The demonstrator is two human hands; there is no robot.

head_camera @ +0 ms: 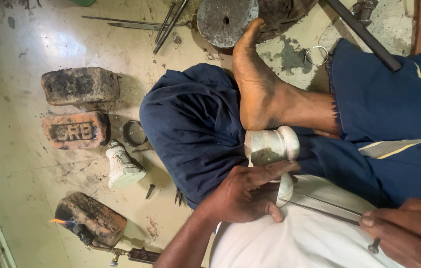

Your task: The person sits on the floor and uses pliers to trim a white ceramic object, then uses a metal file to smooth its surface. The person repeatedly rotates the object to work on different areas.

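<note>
Closest in, the right hand pinches a pair of long thin tweezers between thumb and fingers, the points aimed toward the piece. A small nail-like bit pokes out under the thumb, though it is too small to tell just what it is. Just beside it, the left hand has its fingers curled around the lower edge of a silvery metal vessel, steadying it on the lap (a flared neck, dull white-grey, lying on its side on the dark blue cloth). The bare foot rests right above the vessel, touching it.

By my reading this is the positioning stage: the piece is braced and the tweezers are being brought in, not yet touching the metal. The next move calls for a steady left hand and a fine, precise placement with the tweezer tips.

Further out on the floor stands a second white vessel, a metal ring, two bricks, and a lit torch by a charred block. Farthest off, a round iron block.
</note>
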